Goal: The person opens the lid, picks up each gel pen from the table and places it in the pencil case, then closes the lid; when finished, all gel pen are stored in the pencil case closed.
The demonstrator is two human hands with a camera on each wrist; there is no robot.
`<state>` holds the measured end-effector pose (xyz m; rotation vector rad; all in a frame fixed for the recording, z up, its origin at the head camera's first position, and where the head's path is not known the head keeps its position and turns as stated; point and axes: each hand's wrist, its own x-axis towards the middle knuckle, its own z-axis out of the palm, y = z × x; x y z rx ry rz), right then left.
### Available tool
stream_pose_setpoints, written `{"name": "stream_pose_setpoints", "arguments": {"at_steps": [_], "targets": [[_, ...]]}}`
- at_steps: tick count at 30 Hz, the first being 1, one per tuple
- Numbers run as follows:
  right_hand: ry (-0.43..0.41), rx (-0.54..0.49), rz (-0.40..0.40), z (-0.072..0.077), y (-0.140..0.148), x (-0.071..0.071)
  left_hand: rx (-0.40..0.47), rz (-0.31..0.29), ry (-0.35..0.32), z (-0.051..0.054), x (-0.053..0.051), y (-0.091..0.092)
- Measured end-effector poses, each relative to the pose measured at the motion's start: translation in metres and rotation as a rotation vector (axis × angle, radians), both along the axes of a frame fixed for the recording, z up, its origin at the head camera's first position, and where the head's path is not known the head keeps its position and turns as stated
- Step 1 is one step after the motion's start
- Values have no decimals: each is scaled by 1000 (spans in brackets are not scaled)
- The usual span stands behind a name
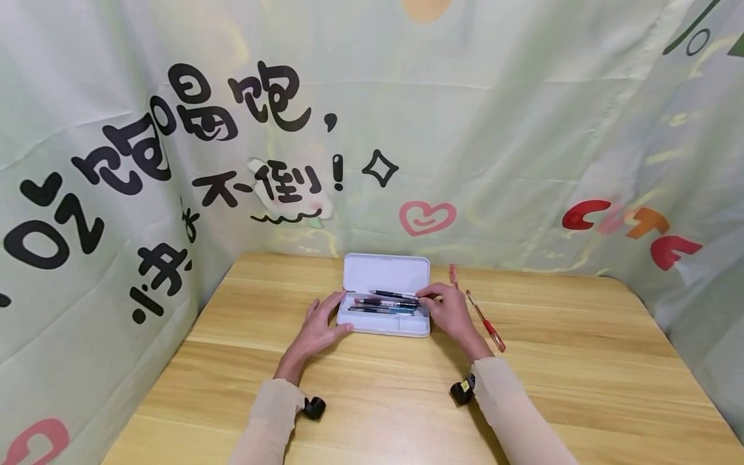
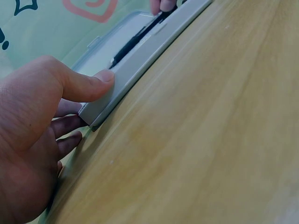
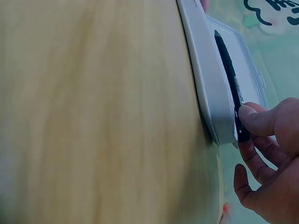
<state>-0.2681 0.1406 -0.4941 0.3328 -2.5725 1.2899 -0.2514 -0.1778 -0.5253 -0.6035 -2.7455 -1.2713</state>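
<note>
The left hand point(image 1: 320, 328) grips the open pencil case point(image 1: 386, 271) by its left end; the right hand point(image 1: 452, 316) pinches a black pen point(image 1: 386, 294) over the case. Other pens point(image 1: 378, 310) already lie inside — two red pens point(image 1: 487, 323), right of it, are left outside.
</note>
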Motion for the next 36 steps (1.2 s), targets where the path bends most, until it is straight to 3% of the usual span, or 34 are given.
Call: {"name": "stream_pose_setpoints", "arguments": {"at_steps": [10,18,22,27,36], "targets": [[5,90,13,-1,-8,-2,9,-2,-10,1,1,2],[-33,37,30,0,-8,3,16,5,-4,-2,3,0],[-52,5,27,3,-1,9,12,6,-9,-3,3,-1],[-15,-19,-17,9,18,21,8,-1,-6,-3,2,0],[-13,12,-122,18,59,46,-16,-2,7,-3,0,-1]]}}
